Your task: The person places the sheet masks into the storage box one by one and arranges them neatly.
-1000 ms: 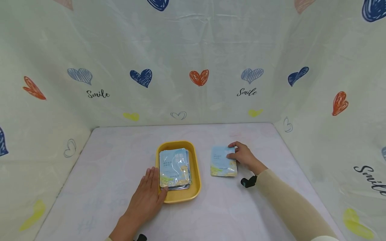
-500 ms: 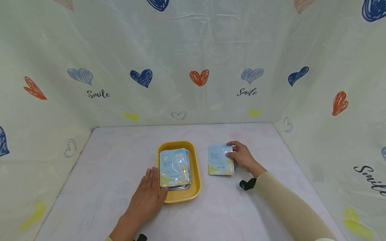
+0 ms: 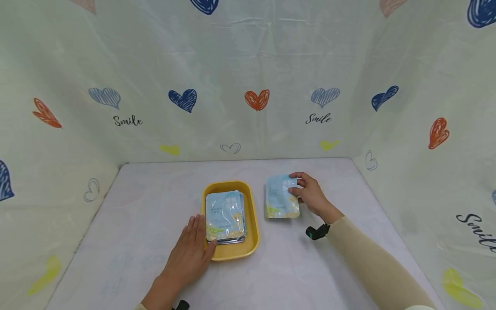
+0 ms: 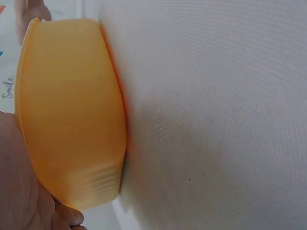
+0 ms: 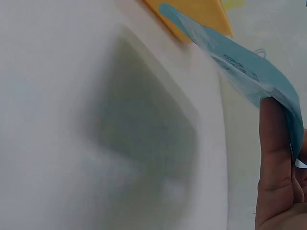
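Observation:
My right hand [image 3: 313,194] pinches a light blue foil sachet [image 3: 277,196] by its right side, thumb on the printed front. In the right wrist view the sachet [image 5: 240,62] bends in the fingers and hangs above the table, its shadow below. To its left stands a yellow tray [image 3: 252,224] holding a stack of matching sachets [image 3: 224,215]. My left hand [image 3: 187,252] lies with straight fingers along the tray's left side, thumb at the near left rim. The left wrist view shows the tray's outer wall [image 4: 72,105] with this hand [image 4: 24,191] at its rim.
A white cloth covers the table [image 3: 155,193]. Pale curtains [image 3: 248,56] printed with hearts and "Smile" rise behind and at both sides. A small dark wrist camera [image 3: 317,231] sits under the right wrist.
The right hand has drawn the sachet slightly left and then raised it off the table, away from me. The left hand and the tray have kept their place.

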Demonstrator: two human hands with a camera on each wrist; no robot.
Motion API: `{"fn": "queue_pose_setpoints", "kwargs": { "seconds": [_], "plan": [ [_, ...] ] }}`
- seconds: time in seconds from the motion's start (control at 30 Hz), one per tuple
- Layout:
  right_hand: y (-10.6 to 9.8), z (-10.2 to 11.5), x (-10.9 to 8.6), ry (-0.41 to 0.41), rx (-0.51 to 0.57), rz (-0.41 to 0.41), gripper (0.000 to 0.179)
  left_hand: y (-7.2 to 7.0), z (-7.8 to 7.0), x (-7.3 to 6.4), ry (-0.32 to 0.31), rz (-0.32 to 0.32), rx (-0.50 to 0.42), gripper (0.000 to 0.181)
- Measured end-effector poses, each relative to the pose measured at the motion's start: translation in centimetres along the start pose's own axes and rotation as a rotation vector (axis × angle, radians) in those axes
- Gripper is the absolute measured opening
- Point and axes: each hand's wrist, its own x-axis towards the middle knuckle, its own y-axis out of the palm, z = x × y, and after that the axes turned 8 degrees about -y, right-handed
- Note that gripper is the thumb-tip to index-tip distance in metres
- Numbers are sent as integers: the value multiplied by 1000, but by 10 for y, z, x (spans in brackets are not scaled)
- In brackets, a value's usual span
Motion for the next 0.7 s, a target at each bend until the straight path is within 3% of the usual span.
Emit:
{"fn": "queue_pose_setpoints", "kwargs": {
  "seconds": [0.33,0.7],
  "plan": [
    [18,37,8,-52,95,-21,48,1,0,0,10,-14,20,87],
    [76,57,12,-50,141,61,45,1,0,0,8,-17,28,87]
  ]
}}
